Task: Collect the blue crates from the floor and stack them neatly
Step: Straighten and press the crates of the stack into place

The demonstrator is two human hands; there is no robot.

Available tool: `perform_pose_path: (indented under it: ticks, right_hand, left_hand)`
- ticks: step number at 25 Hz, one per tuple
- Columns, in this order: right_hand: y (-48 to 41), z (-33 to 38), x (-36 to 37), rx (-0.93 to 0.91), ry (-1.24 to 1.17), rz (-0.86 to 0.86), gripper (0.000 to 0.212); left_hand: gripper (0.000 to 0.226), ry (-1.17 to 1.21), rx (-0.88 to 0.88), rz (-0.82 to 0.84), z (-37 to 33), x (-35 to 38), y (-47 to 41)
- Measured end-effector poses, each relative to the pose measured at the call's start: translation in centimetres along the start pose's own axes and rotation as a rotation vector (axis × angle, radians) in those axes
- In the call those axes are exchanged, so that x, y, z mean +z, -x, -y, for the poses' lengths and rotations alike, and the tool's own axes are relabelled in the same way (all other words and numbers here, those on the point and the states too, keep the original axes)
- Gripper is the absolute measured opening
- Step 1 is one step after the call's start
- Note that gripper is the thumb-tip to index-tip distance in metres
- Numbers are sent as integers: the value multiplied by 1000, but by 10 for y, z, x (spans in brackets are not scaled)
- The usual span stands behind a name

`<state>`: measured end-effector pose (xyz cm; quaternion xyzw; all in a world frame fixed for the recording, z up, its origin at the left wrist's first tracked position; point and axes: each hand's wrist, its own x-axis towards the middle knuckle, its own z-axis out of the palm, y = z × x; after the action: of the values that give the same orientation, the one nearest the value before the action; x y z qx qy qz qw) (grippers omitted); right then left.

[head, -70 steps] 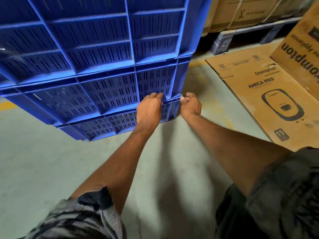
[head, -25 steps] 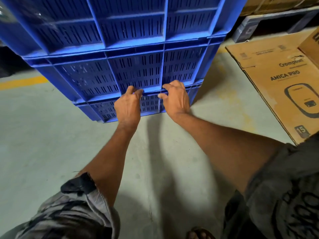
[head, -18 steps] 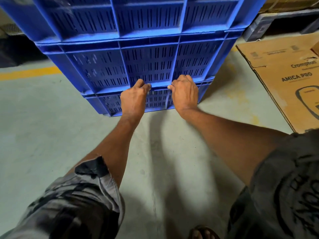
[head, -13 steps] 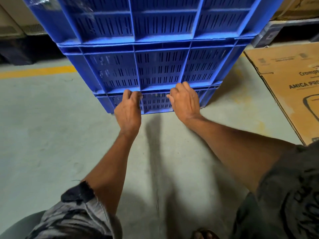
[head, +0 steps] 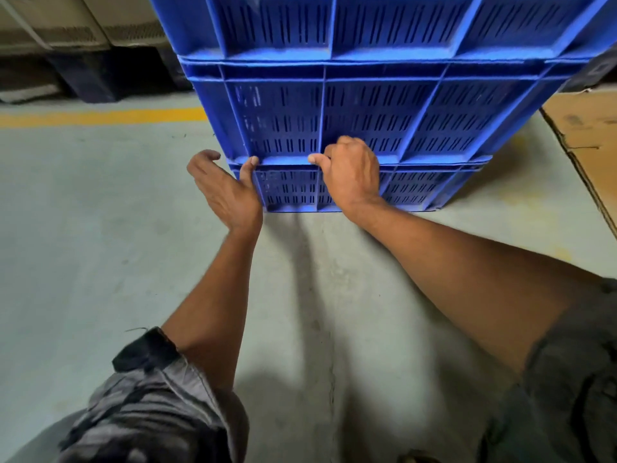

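Observation:
A stack of blue slotted crates stands on the floor ahead of me. The bottom crate [head: 414, 190] rests on the concrete, a second crate [head: 377, 118] sits on it, and a third crate [head: 394, 25] fills the top of the view. My right hand [head: 350, 172] grips the rim where the bottom and second crates meet, fingers curled over the ledge. My left hand [head: 223, 188] is at the stack's left corner, fingers spread, thumb touching the same rim, holding nothing.
A flattened cardboard box [head: 587, 145] lies on the floor to the right. A yellow floor line [head: 100, 116] runs at the left. Dark pallets and cream cartons [head: 66, 35] stand behind at the far left. Grey concrete floor [head: 100, 245] lies around me.
The stack has come upright and squarer to me. My left hand has left the rim and slid out to the stack's left corner, fingers spread. My right hand stays on the rim.

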<state>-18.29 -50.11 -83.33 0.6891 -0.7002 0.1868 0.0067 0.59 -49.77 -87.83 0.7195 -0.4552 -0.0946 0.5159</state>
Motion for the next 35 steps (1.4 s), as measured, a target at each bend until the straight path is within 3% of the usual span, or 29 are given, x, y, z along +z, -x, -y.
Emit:
perform_pose_path:
  ticks: [3, 6, 8, 11, 13, 16, 21, 27, 29, 31, 33, 34, 35]
  right_hand:
    - [2, 0, 3, 20, 11, -23, 48]
    - [3, 5, 4, 27, -8, -38, 46]
    - [7, 5, 0, 14, -26, -92, 42]
    - [17, 11, 6, -275, -27, -203, 29]
    - [12, 22, 18, -423, 18, -120, 19]
    - [0, 40, 32, -418, 129, -44, 8]
    - [-3, 46, 25, -472, 276, -15, 23]
    - [2, 37, 27, -506, 190, -86, 19]
    - [23, 21, 33, -361, -20, -232, 11]
    - [50, 2, 34, 38, -237, -321, 14]
    - [65, -27, 34, 592, -434, -287, 32]
    - [68, -43, 32, 795, -501, -209, 47]
    - [68, -56, 30, 882, -533, -111, 61]
  left_hand:
    - [56, 131, -46, 149, 7, 0, -3]
    - [41, 94, 0, 143, 11, -4, -9]
    - [38, 159, -65, 157, 12, -4, -12]
    - [27, 231, -143, 224, 18, -9, -19]
    - [21, 200, -102, 252, 23, -8, -26]
    - [27, 156, -66, 224, 21, -9, -30]
    - [30, 82, -102, 173, 13, -4, -30]
    - [38, -9, -71, 264, 5, -8, -23]
    - [34, -4, -121, 246, 1, -7, -22]
    - [31, -26, -186, 214, -6, -7, -17]
    - [30, -47, -221, 180, -10, -5, -10]
    - [29, -47, -232, 162, -11, -3, -7]
    - [28, -45, -237, 144, -11, -2, -4]
